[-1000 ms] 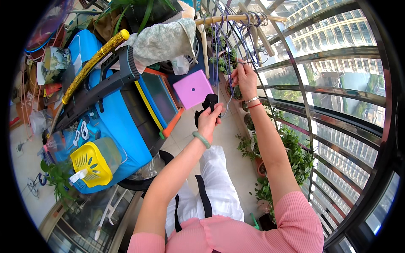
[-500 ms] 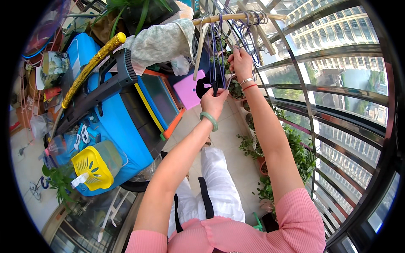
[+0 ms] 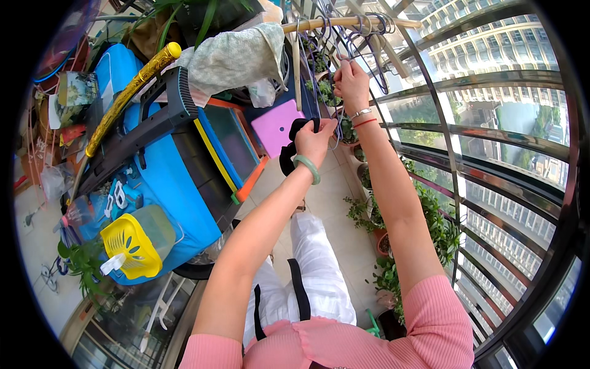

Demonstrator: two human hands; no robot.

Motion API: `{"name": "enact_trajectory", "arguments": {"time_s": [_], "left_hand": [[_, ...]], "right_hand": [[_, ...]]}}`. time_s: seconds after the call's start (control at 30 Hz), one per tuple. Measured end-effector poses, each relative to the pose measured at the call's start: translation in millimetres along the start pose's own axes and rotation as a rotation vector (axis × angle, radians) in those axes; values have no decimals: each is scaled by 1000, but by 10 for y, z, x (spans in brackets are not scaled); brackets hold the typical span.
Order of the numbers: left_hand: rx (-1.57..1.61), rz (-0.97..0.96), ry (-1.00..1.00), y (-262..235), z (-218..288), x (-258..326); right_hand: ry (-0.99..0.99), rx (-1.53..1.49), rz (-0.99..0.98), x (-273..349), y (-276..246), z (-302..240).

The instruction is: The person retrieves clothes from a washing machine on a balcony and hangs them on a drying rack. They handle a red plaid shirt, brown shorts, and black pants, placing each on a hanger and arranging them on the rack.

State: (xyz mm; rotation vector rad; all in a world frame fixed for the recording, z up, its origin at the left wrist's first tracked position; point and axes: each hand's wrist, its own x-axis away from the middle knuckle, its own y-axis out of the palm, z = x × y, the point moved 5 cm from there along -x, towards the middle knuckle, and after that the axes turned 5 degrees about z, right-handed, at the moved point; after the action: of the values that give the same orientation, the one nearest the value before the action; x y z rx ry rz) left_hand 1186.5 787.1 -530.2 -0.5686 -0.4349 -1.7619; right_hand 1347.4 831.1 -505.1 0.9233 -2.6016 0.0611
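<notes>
My left hand (image 3: pixel 312 144), with a green bangle at its wrist, is closed on a small black cloth item (image 3: pixel 287 158) that hangs down beside the fingers. Its exact kind is not clear. Higher and to the right, my right hand (image 3: pixel 352 83) pinches a thin purple wire hanger (image 3: pixel 342 58) among those below the pole. The hanger's lower part runs down toward my left fingertips. Several more hangers (image 3: pixel 373 26) hook over a bamboo pole (image 3: pixel 313 25) across the top, and a grey-green cloth (image 3: pixel 233 58) drapes over its left end.
A pink-purple stool or box (image 3: pixel 270 130) stands beyond my left hand. Blue storage boxes (image 3: pixel 178 203), a yellow-lidded container (image 3: pixel 132 246) and a gold-wrapped handle (image 3: pixel 132 98) crowd the left. Potted plants (image 3: pixel 433 224) line the metal window railing (image 3: pixel 491 135) on the right.
The black cloth has shifted slightly left and hangs lower past my left hand. My right hand has risen slightly, and the hangers around it have swung.
</notes>
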Motion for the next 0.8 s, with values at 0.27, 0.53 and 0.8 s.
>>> {"name": "enact_trajectory", "arguments": {"time_s": [0.27,0.53,0.8], "left_hand": [[-221,39,97,71,27,-72],[-418,105,205,-67,74,-67],[-382,140,172,-294,-244,-112]], "right_hand": [[-84,80,12,-67,37,56],[-205,174,113,-493,-83,-42],[-189,88,112,-556,-155,-91]]}}
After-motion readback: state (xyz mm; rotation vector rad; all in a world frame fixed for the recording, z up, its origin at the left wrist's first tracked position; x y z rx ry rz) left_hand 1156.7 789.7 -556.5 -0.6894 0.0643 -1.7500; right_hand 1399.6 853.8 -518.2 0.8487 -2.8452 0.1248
